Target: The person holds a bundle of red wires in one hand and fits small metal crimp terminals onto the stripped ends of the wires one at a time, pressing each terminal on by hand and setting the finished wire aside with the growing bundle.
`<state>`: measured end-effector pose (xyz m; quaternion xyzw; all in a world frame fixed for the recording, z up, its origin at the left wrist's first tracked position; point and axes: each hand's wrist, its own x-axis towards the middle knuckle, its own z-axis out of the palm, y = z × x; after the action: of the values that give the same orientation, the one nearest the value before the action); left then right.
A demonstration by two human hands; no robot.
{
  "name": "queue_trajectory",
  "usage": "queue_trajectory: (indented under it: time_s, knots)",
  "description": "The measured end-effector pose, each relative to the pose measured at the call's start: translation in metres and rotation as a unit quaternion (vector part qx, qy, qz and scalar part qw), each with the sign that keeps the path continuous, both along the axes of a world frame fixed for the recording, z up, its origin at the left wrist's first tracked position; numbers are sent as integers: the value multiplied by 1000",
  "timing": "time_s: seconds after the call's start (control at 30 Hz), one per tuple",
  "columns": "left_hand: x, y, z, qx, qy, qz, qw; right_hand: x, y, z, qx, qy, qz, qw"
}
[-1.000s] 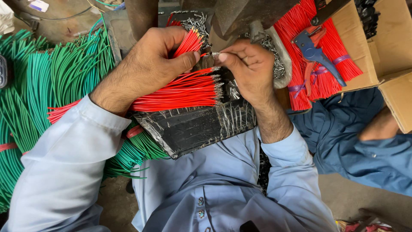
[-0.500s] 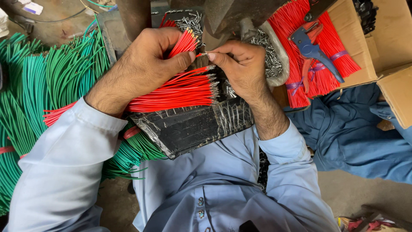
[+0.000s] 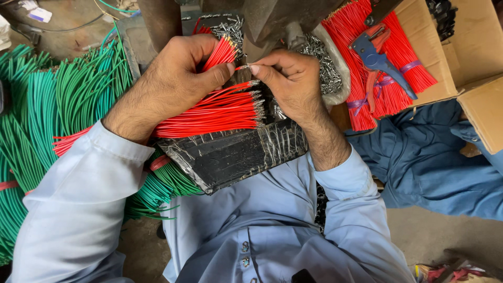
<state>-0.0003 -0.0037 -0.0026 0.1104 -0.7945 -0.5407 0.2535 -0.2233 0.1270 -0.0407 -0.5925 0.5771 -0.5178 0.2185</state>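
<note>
My left hand (image 3: 167, 84) grips a small bundle of short red wires (image 3: 220, 52) with their bare ends pointing up. My right hand (image 3: 291, 84) pinches the tip of a single red wire (image 3: 242, 67) between thumb and forefinger, right beside my left thumb. Under both hands a fan of red wires with metal terminals (image 3: 220, 110) lies across a black taped board (image 3: 236, 152) on my lap. A heap of small metal terminals (image 3: 319, 57) sits just beyond my right hand.
Bundles of green wires (image 3: 57, 105) fill the left side. A cardboard box (image 3: 471, 57) at the right holds tied red wire bundles (image 3: 403, 57) and a blue wire stripper (image 3: 380, 60). Another person in blue clothing (image 3: 435, 162) sits at the right. A dark machine part (image 3: 283, 15) looms above.
Both hands shifted slightly; my right fingers stay pinched on one wire tip next to the left thumb. The other person's arm at the right has drawn out of view.
</note>
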Motion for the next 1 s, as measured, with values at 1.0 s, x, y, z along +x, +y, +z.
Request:
queue_trajectory:
  time_s: [1.0]
  knots:
    - [1, 0, 0, 18, -2, -14, 1000, -26, 56, 13, 87, 100, -15, 991]
